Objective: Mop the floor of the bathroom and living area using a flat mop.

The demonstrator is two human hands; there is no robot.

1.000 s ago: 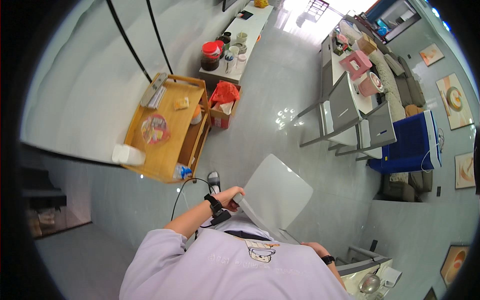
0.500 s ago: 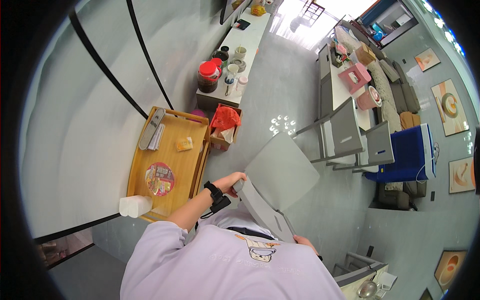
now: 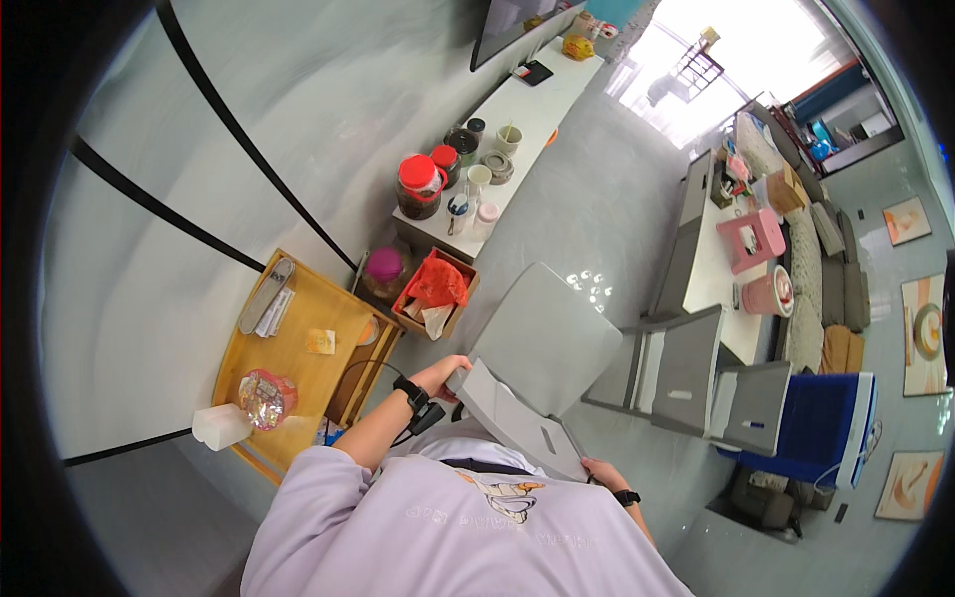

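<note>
wearer: lilac sweatshirt fills the lower edge; both forearms come up out of it toward a grey chair.
left hand [image 3: 438, 376]: closed on the left end of the chair backrest [image 3: 512, 423], fingers wrapped over its top edge; a black watch sits on the wrist; the forearm runs up and right from the sleeve.
right hand [image 3: 600, 472]: at the right end of the same backrest, dark band on the wrist; it appears to grip the edge, but the fingers are mostly hidden behind the backrest, so the hold cannot be told for certain.
grey chair [image 3: 547, 338]: directly in front of the person, seat facing away toward the open floor, backrest nearest the body; held by its backrest between the two hands.
progress (judgement): the chair is in hand and stands apart from the other grey chairs [image 3: 696, 373]; it looks mid-handling rather than set down in a final place. whether its legs touch the floor cannot be seen.
wooden surface [image 3: 298, 318]: just left of the left arm; carries a white box [image 3: 221, 426], a round foil-topped tub [image 3: 263, 396], a yellow note and a flat grey item.
cardboard box [image 3: 435, 294]: beyond the wooden surface, on the floor, with red and white wrappers inside.
white shelf [image 3: 527, 104]: farther along the wall, holding a red-lidded jar [image 3: 419, 187], cups and small tins.
far right: long surface with a pink box [image 3: 753, 239], a sofa and a blue chair [image 3: 821, 428].
</note>
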